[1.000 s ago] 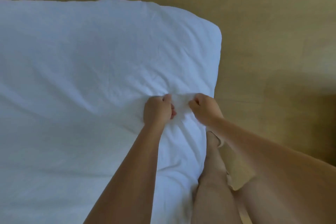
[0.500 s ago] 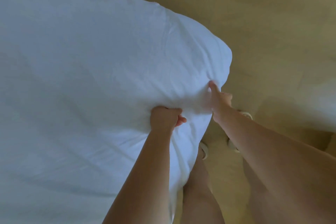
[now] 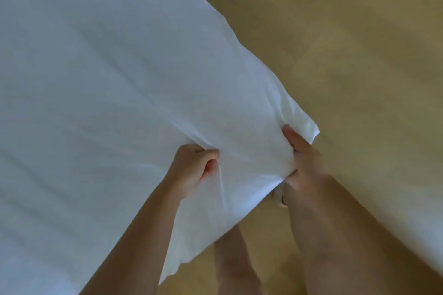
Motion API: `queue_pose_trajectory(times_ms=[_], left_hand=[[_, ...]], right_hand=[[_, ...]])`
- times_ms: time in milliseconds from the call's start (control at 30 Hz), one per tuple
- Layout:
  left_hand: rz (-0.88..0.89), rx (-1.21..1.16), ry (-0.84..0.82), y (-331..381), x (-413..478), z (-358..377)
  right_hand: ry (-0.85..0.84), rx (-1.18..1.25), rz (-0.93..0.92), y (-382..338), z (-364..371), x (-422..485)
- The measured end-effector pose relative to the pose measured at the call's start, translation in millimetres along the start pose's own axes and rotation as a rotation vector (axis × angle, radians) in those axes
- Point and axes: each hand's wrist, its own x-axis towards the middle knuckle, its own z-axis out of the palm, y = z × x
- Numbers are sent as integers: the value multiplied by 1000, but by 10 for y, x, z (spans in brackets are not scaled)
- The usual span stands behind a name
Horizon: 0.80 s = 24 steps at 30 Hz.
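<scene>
A large white sheet [image 3: 115, 93] covers a bed and fills the left and centre of the head view. Its near right corner is lifted and bunched between both hands. My left hand [image 3: 195, 166] grips a fold of the fabric in a fist, a little in from the edge. My right hand [image 3: 303, 158] holds the corner itself, with the thumb on top and the fingers curled under the cloth. Creases run from both grips back across the sheet.
A tan floor [image 3: 359, 55] lies to the right of and beyond the bed. My leg [image 3: 237, 263] and a pale shoe [image 3: 279, 196] show below the lifted corner, close to the bed's side.
The hands have drawn apart: the right one slid out along the edge to the corner and took hold of it. The corner now stands out over the floor.
</scene>
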Motion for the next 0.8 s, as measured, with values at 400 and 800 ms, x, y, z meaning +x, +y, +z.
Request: queue_pose_trajectory(times_ms=[400, 800], left_hand=[[-676, -1679, 43, -649, -826, 1508], [-164, -2283, 14, 54, -1291, 950]], right_hand=[[-249, 213, 215, -219, -234, -496], [-334, -97, 205, -126, 134, -1025]])
